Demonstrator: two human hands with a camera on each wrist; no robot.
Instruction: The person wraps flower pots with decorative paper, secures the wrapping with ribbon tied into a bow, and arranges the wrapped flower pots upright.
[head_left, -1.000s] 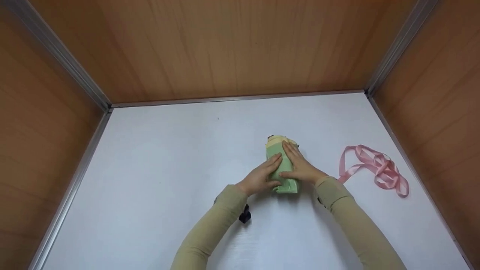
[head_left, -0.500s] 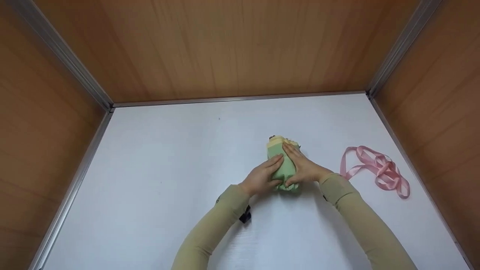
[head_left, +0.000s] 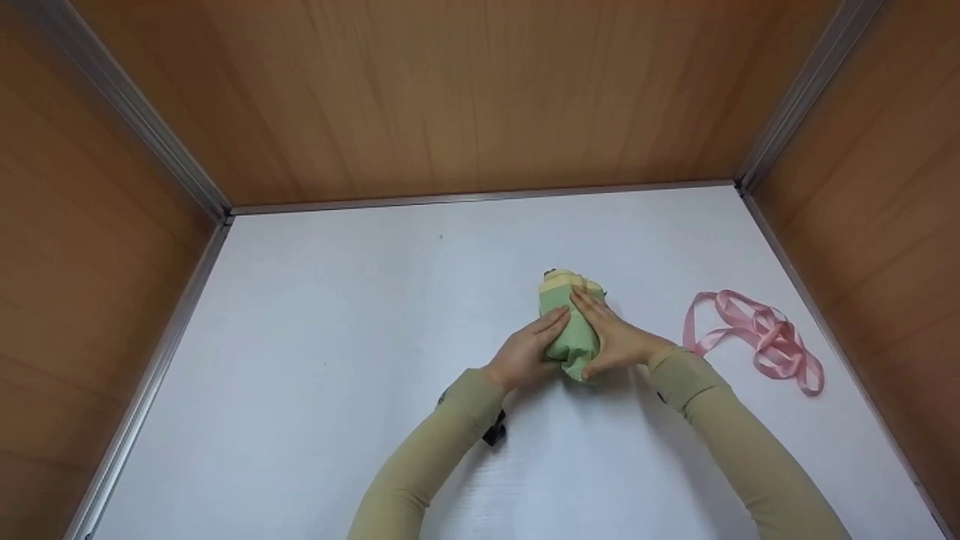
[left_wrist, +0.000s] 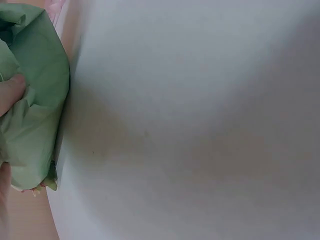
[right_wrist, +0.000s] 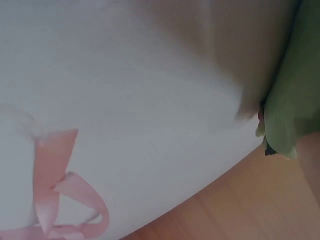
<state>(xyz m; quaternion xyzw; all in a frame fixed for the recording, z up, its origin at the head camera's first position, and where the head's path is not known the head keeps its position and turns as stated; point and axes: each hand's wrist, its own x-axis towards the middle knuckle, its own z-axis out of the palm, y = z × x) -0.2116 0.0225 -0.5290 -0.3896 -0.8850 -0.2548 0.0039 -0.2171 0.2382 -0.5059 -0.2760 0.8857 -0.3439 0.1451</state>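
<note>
A small bouquet (head_left: 559, 300) wrapped in green paper with a pale yellow inner edge lies in the head view, its top away from me. Bits of leaf and red petal peek out at that end, as the left wrist view also shows in the green wrapping (left_wrist: 37, 150). My left hand (head_left: 519, 360) grips the wrap from the left, thumb low at the gathered near end. From the right, my right hand (head_left: 616, 337) holds it, fingers across the top and thumb at the crumpled tip. In the right wrist view only part of the green paper (right_wrist: 300, 85) shows.
A loose tangle of pink ribbon (head_left: 780, 352) lies on the white table (head_left: 337, 315), right of the right hand. A small black object (head_left: 495, 431) shows beside the left sleeve. Wooden panels (head_left: 480, 97) enclose the back and sides.
The near end of the green paper has gone from a broad, flat edge to a narrow, bunched tip. My right thumb has moved down to that tip, and the bouquet has shifted slightly right.
</note>
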